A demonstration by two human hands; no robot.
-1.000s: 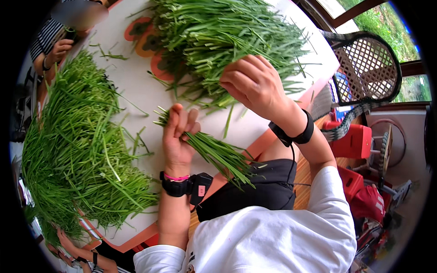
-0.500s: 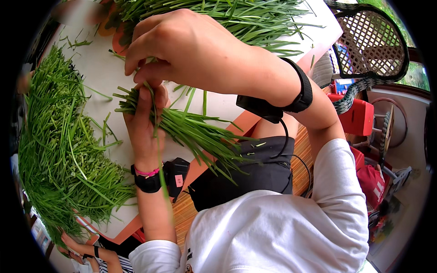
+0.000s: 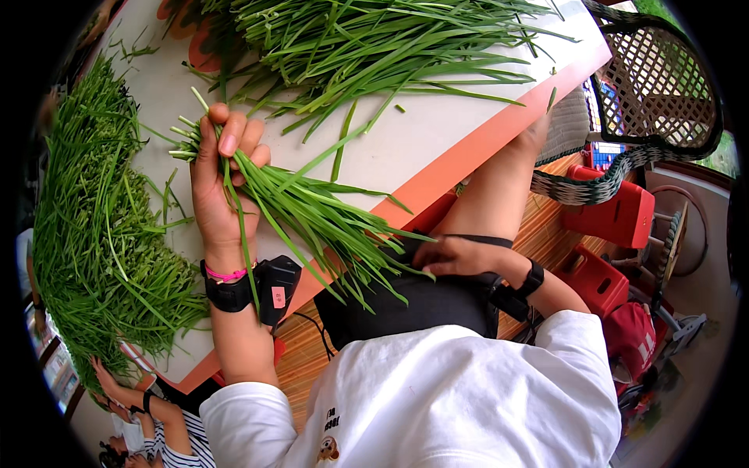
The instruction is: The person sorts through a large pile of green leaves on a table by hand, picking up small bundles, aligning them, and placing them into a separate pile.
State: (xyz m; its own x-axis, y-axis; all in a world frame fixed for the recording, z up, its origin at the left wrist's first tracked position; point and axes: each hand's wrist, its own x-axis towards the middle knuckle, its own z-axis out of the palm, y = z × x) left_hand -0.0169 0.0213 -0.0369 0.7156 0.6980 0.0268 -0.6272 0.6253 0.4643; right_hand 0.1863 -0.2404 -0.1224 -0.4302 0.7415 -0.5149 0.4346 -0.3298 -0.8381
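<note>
My left hand (image 3: 218, 209) is raised over the near edge of the table, its fingers wrapped round a bunch of garlic chives (image 3: 312, 209). The pale cut stem ends poke out past the fingers at upper left. Long green leaves fan down to the right, over my dark shorts. A single blade hangs apart from the bunch, down along my left wrist. Low on my lap, my right hand (image 3: 459, 256) rests beside the leaf tips with its fingers loosely stretched out, and I see nothing held in it.
A large heap of chives (image 3: 390, 54) lies on the white table (image 3: 452, 129) at the far side. Another long pile (image 3: 101, 226) runs down its left side. Another person's arm (image 3: 168, 417) reaches in at lower left. A chair (image 3: 663, 86) and a red stool (image 3: 612, 207) stand at right.
My right hand has left the stem ends beside my left hand and come down to my lap. My left hand still grips the bunch, now slightly farther left.
</note>
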